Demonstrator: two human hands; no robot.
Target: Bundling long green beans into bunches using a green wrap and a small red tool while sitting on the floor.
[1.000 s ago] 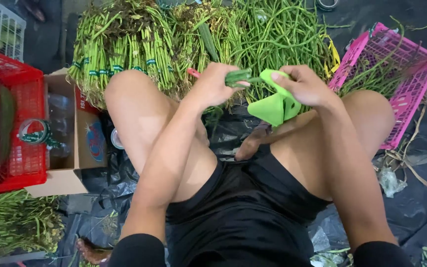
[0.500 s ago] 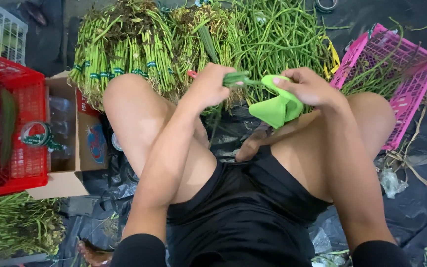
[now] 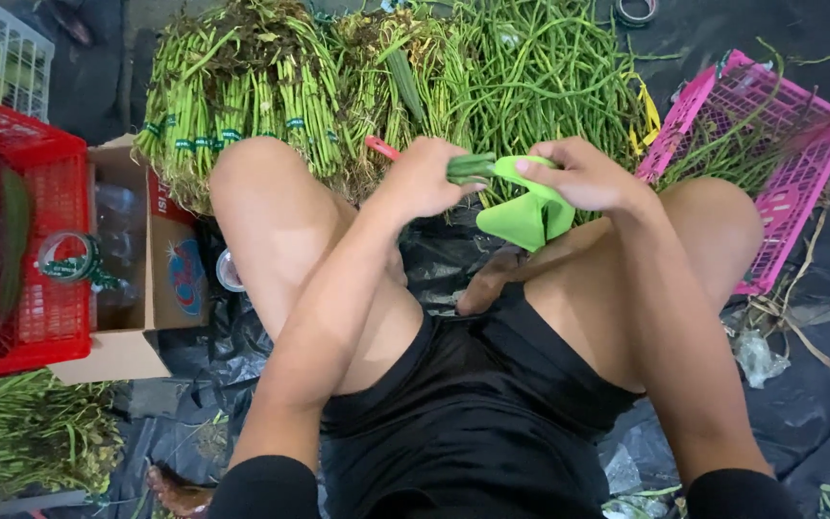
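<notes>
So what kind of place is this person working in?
Probably a produce-sorting spot at a market or farm, on the ground. Banded bundles of green stalks lie piled ahead on black plastic sheeting, with a red crate and a pink basket alongside.

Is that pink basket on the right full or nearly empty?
Nearly empty: the pink basket shows mostly bare mesh, holding just a few green stems.

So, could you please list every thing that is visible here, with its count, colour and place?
green tape piece: one, bright green, between both hands
stem bundle: one, green, in left hand
banded bundles: several, green, top left
loose long beans: heap, green, top centre
pink crate: one, right
red crate: one, left
cardboard box: one, brown, beside red crate
black sheet: underneath
left hand: grips bundle
right hand: pinches tape
</notes>
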